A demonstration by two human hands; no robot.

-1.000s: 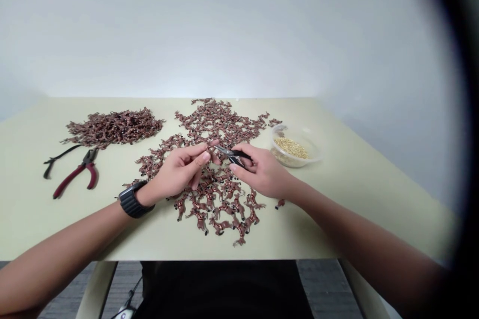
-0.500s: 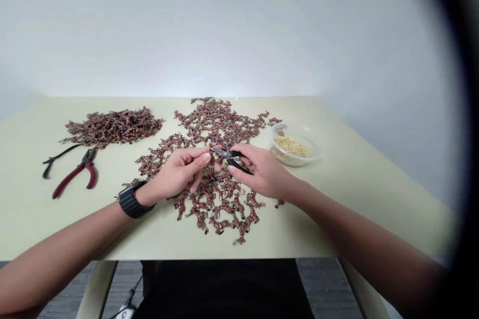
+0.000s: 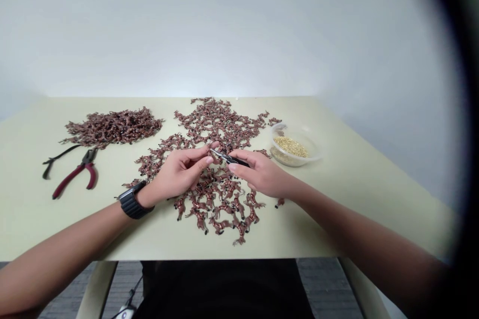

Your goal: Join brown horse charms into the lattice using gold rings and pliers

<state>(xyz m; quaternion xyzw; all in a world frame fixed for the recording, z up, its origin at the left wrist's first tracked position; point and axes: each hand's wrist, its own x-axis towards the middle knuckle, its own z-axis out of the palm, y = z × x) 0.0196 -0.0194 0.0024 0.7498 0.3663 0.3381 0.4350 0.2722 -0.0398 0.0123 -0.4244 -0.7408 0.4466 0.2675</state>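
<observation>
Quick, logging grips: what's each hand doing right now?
Left hand: closed, pinching something too small to tell.
Right hand: closed, holding black-handled pliers.

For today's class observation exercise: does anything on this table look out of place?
One little brown horse figure lies by itself on the table, just below the right hand. It sits apart from the large spread of figures, so it looks like a stray. Nothing else clearly stands out.
</observation>
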